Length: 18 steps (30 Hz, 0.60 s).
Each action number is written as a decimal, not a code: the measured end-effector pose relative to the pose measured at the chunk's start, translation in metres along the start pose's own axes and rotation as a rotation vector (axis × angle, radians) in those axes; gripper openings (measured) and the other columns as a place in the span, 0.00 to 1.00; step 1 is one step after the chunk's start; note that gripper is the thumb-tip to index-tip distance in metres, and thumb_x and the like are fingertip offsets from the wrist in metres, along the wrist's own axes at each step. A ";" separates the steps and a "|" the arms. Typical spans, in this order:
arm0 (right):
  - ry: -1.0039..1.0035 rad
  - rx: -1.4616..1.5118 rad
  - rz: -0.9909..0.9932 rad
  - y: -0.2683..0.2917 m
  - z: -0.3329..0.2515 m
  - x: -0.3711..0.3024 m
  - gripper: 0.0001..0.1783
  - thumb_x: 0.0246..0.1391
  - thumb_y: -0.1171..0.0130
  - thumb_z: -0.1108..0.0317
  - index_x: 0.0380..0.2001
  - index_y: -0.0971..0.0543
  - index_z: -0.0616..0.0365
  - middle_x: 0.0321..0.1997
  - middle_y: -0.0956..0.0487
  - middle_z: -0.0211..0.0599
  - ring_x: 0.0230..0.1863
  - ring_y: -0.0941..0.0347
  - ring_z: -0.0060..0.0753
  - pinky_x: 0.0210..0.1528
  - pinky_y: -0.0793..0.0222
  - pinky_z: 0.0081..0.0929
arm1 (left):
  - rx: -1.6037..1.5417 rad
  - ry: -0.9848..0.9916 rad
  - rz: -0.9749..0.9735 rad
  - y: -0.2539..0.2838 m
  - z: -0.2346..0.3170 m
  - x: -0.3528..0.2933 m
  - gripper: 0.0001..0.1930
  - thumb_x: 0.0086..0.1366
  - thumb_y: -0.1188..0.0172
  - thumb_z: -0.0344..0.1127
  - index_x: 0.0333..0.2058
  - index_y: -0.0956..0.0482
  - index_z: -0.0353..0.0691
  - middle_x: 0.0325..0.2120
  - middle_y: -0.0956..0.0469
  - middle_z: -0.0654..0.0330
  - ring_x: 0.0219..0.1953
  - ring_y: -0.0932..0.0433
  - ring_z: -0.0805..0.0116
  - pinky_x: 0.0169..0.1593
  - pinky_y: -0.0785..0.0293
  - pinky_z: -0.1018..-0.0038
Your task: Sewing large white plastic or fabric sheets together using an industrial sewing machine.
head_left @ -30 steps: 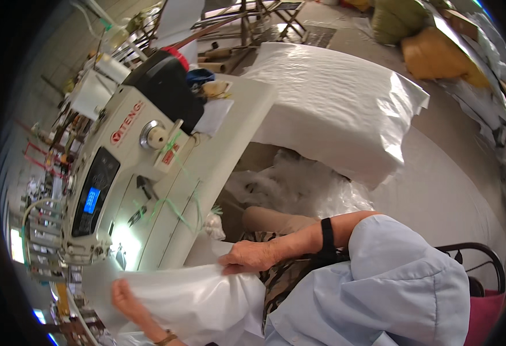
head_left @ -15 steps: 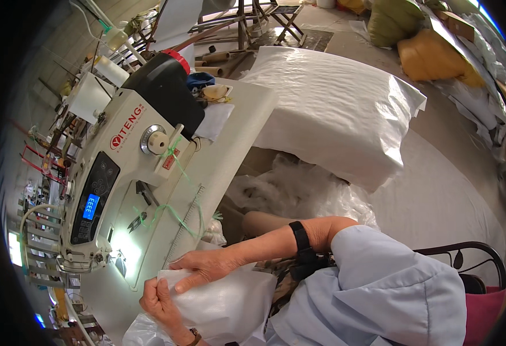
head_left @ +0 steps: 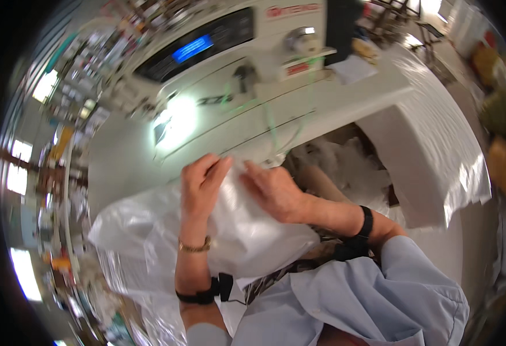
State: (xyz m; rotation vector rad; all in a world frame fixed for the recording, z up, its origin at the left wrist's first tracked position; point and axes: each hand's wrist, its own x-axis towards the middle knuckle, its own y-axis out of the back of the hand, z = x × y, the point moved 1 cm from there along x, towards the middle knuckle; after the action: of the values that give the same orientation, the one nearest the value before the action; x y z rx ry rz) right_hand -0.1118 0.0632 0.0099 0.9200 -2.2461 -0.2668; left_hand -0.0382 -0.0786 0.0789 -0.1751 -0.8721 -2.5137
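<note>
A glossy white plastic sheet (head_left: 149, 222), perhaps a sack, lies across the front of the sewing table and my lap. My left hand (head_left: 201, 187) pinches its upper edge between thumb and bent fingers. Close by on the right, my right hand (head_left: 276, 193) is at the same edge, its fingers smeared by motion, so its grip is unclear. Beyond both hands stands a white sewing machine (head_left: 284, 34) with a lit blue display. Its lamp shines on the needle area (head_left: 169, 124), which is apart from the sheet.
Green thread (head_left: 271, 124) trails over the white sewing table (head_left: 345, 106). To the right, a stack of white plastic sheeting (head_left: 431, 138) hangs down beside the table. Crumpled clear plastic (head_left: 351, 167) lies below the table edge. Yellow and green bundles (head_left: 503, 115) sit farther right.
The view has swung, so the machine now appears at the top. My hands, earlier close together on the folded sheet, are slightly apart at its upper edge, and more of the sheet is spread out.
</note>
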 end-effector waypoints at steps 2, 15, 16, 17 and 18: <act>0.062 -0.025 -0.001 -0.005 -0.003 -0.001 0.25 0.59 0.48 0.69 0.57 0.35 0.67 0.21 0.24 0.53 0.19 0.28 0.56 0.23 0.33 0.46 | -0.029 0.049 0.032 0.002 -0.009 -0.003 0.17 0.63 0.40 0.30 0.19 0.36 0.32 0.14 0.45 0.67 0.20 0.48 0.82 0.21 0.50 0.77; 0.100 -0.425 -0.288 -0.011 -0.016 0.005 0.40 0.52 0.46 0.74 0.65 0.50 0.73 0.21 0.23 0.43 0.18 0.26 0.46 0.23 0.30 0.38 | 0.011 0.050 0.006 0.005 -0.024 -0.009 0.24 0.67 0.43 0.41 0.19 0.34 0.27 0.10 0.47 0.61 0.17 0.49 0.77 0.20 0.48 0.72; 0.106 -0.422 -0.290 -0.011 -0.018 0.007 0.40 0.52 0.46 0.74 0.65 0.50 0.73 0.21 0.23 0.43 0.18 0.26 0.46 0.23 0.30 0.38 | 0.010 0.064 -0.018 0.006 -0.029 -0.010 0.24 0.67 0.43 0.43 0.19 0.32 0.28 0.11 0.47 0.61 0.17 0.49 0.77 0.20 0.47 0.71; 0.091 -0.433 -0.319 -0.012 -0.021 0.008 0.39 0.53 0.46 0.73 0.65 0.49 0.74 0.21 0.22 0.43 0.19 0.25 0.45 0.23 0.30 0.37 | 0.014 0.065 -0.012 0.008 -0.030 -0.010 0.24 0.67 0.43 0.43 0.19 0.32 0.28 0.11 0.47 0.61 0.17 0.49 0.77 0.20 0.47 0.71; 0.073 -0.448 -0.347 -0.011 -0.023 0.009 0.38 0.53 0.47 0.73 0.64 0.49 0.75 0.21 0.22 0.43 0.19 0.25 0.45 0.22 0.30 0.36 | -0.006 0.067 -0.015 0.010 -0.028 -0.010 0.24 0.67 0.43 0.43 0.19 0.33 0.29 0.12 0.47 0.63 0.18 0.49 0.78 0.21 0.49 0.72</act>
State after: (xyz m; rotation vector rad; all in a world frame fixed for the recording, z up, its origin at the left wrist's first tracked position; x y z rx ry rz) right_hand -0.0955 0.0508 0.0275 1.0413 -1.8376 -0.8401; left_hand -0.0236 -0.0989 0.0594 -0.0862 -0.8428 -2.5209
